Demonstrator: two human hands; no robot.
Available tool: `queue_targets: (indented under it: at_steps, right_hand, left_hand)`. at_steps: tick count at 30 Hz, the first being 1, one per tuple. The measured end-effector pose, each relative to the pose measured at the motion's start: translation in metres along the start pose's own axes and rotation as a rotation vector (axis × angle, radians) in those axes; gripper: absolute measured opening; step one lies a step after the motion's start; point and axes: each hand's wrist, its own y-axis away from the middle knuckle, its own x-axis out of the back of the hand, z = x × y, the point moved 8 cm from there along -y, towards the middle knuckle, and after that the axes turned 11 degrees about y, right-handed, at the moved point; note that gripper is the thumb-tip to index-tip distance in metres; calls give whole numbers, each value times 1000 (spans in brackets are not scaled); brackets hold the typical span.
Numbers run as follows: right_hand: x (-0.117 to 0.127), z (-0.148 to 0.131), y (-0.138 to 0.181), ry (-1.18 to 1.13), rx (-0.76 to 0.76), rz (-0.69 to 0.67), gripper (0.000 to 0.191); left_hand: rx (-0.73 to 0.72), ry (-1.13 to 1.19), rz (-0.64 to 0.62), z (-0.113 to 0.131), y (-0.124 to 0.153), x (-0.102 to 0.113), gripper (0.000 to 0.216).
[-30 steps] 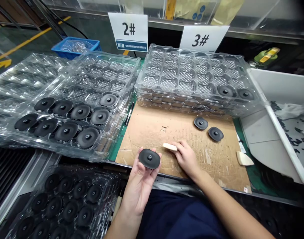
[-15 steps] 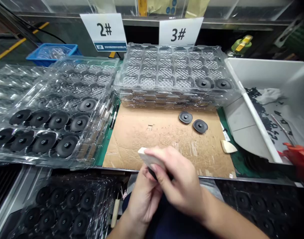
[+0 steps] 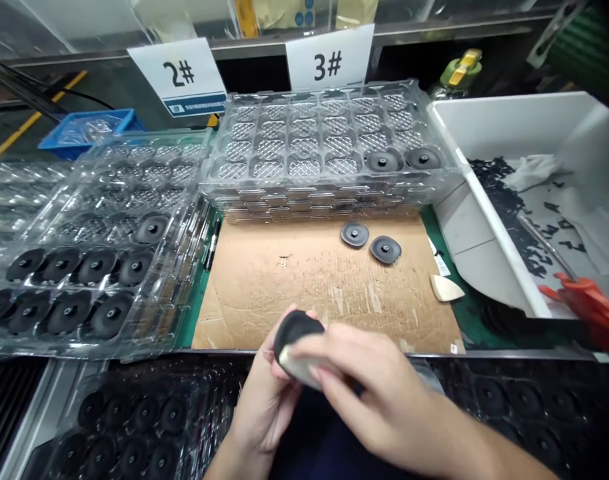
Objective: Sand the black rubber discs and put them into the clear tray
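My left hand (image 3: pixel 262 393) grips a round black rubber-like part (image 3: pixel 300 325) near the front edge of the cardboard. Pinched in my right hand (image 3: pixel 369 380) is a flat off-white block (image 3: pixel 302 368), its end against the face of that part. Motion blurs the right fingers a little, and they cover much of the block. Two similar dark discs with a small central stud, a left one (image 3: pixel 354 234) and a right one (image 3: pixel 385 249), lie on the cardboard sheet (image 3: pixel 264 293) beyond my hands.
Stacked clear trays (image 3: pixel 304 170) stand behind the cardboard, and another tray stack (image 3: pixel 149 320) holds several discs at left. On the right are a white bin (image 3: pixel 489 247) with black scraps, red-handled pliers (image 3: pixel 584 300) and a cream wedge (image 3: pixel 446 289). More filled trays (image 3: pixel 129 427) sit below.
The black part has turned up into view in my left hand. My right hand has tilted the off-white block down onto its face. The camera view has shifted slightly.
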Motion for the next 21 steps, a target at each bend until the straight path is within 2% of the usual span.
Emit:
queue_targets:
  at_steps: [3, 4, 6, 7, 9, 11, 14, 16, 19, 21]
  right_hand:
    - [21, -1, -1, 63, 26, 192, 31]
    - [24, -3, 1, 64, 58, 190, 32]
    - [25, -5, 10, 50, 97, 90, 32]
    - [25, -4, 16, 53, 89, 34, 31]
    - [34, 1, 27, 127, 28, 4, 30]
    - [45, 3, 34, 267, -12, 55, 29]
    - [56, -3, 36, 436, 3, 187, 29]
    - [53, -6, 33, 462, 22, 209, 30]
    - [45, 0, 27, 469, -26, 182, 32]
    - [50, -2, 22, 513, 0, 260, 32]
  left_hand:
    - [56, -16, -15, -9, -1, -9, 32]
    - [73, -8, -30, -10, -1, -13, 32]
    - [96, 19, -71, -11, -1, -19, 37]
    - [110, 31, -95, -12, 0, -22, 41]
    - [141, 44, -135, -14, 0, -28, 45]
    - [148, 56, -137, -15, 0, -31, 45]
    - [57, 55, -84, -6, -3, -30, 42]
    - [-3, 33, -64, 1, -4, -28, 43]
    - [-7, 10, -79, 3, -2, -26, 46]
    - [25, -13, -67, -3, -1, -23, 48]
